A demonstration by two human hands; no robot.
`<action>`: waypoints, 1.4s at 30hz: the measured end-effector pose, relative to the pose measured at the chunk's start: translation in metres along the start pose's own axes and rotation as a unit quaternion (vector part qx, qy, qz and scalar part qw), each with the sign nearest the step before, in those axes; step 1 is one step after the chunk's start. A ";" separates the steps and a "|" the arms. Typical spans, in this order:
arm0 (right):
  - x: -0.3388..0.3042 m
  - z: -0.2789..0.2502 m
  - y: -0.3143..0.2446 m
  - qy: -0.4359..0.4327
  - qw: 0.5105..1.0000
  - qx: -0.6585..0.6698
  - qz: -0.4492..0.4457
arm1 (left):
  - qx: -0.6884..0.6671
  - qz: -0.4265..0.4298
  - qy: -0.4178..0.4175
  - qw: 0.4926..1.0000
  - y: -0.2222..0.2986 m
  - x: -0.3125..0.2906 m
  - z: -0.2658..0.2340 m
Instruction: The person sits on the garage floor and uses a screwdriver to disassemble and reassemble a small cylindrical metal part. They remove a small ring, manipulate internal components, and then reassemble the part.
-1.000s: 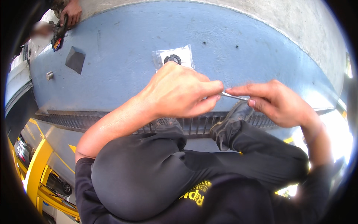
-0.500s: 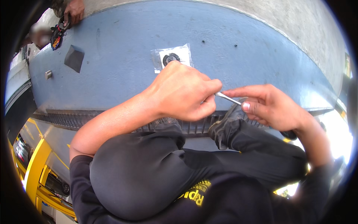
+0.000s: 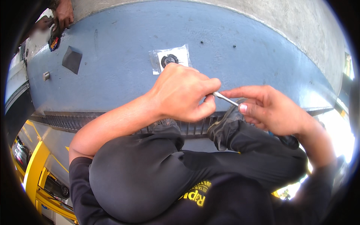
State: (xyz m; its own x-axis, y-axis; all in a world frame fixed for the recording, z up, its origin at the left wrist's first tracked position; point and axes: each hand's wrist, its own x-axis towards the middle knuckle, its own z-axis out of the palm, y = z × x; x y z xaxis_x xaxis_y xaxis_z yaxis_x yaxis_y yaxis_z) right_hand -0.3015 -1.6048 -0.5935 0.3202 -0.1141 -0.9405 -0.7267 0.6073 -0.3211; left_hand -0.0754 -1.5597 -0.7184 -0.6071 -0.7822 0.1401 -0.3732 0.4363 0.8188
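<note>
In front of my raised knee, a slim silver metal rod-like tool (image 3: 228, 99) slants between my two hands. My left hand (image 3: 183, 93) is closed, back of the hand up, with thumb and forefinger pinching the tool's upper end; the palm is hidden. The lower end sits against the thumb of my right hand (image 3: 272, 110), whose forefinger stretches along toward the left fist while the other fingers curl under. Just beyond my left hand, a clear plastic packet (image 3: 183, 56) with white backing lies on the blue surface, holding a round black part (image 3: 168, 60).
A dark four-sided piece (image 3: 72, 60) and a short metal cylinder (image 3: 46, 76) lie at left on the blue surface (image 3: 123, 45). Two small black bits (image 3: 234, 46) are beyond. Another person's hand (image 3: 64, 14) is at far left. A slotted grate (image 3: 75, 120) runs along the near edge; a yellow frame (image 3: 35, 165) stands lower left.
The view has shifted slightly, so the scene sits a little to the left. The other person's hand has moved slightly left. Both my hands keep the same grip on the tool.
</note>
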 end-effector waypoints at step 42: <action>0.022 -0.023 -0.020 0.041 0.878 -0.391 -0.274 | -0.125 0.055 -0.039 0.990 -0.003 0.002 0.001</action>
State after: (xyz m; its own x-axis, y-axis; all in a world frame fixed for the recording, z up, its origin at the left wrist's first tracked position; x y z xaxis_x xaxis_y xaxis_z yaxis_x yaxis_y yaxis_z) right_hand -0.2943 -1.6374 -0.6103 0.7307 -0.2963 -0.6151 -0.6821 -0.2786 -0.6761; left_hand -0.0765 -1.5626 -0.7216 -0.6898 -0.6956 0.2008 -0.1225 0.3855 0.9145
